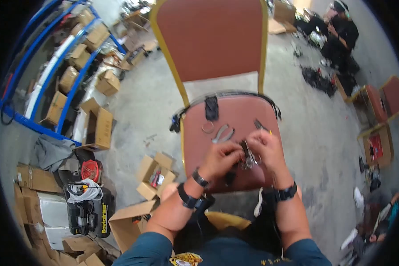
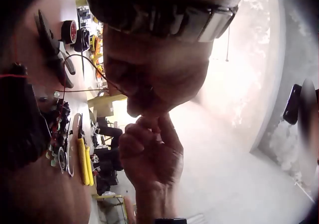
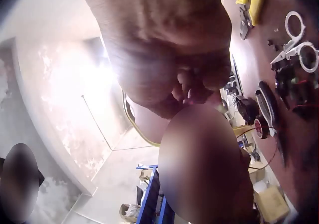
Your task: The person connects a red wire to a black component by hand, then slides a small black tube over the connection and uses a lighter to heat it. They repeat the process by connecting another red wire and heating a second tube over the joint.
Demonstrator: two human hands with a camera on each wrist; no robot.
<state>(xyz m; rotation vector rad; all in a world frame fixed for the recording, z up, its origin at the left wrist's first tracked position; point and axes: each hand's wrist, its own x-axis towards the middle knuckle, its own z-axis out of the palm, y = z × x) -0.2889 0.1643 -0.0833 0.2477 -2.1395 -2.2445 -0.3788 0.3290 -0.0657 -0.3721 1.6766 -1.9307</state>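
Observation:
Above the chair seat [image 1: 199,155], my left hand [image 1: 221,159] and right hand [image 1: 268,148] meet at their fingertips. A thin wire [image 2: 82,57] runs to my left hand [image 2: 154,74], whose thumb and fingers pinch it. Against them, the curled fingers of my right hand [image 2: 152,159] pinch the same spot; the wire's end is hidden between them. Below lie white-handled scissors [image 3: 295,47] on dark small parts [image 3: 291,84], and yellow-handled pliers [image 2: 85,161]. Grey-handled pliers [image 1: 224,134] and a tape roll [image 2: 70,32] lie farther back.
A black object [image 1: 212,108] lies near the chair's backrest [image 1: 210,40]. Open cartons [image 1: 156,175] stand on the floor to the left, with a blue shelf rack [image 1: 53,66] beyond. A seated person [image 1: 343,33] is at the far right, near another chair [image 1: 377,104].

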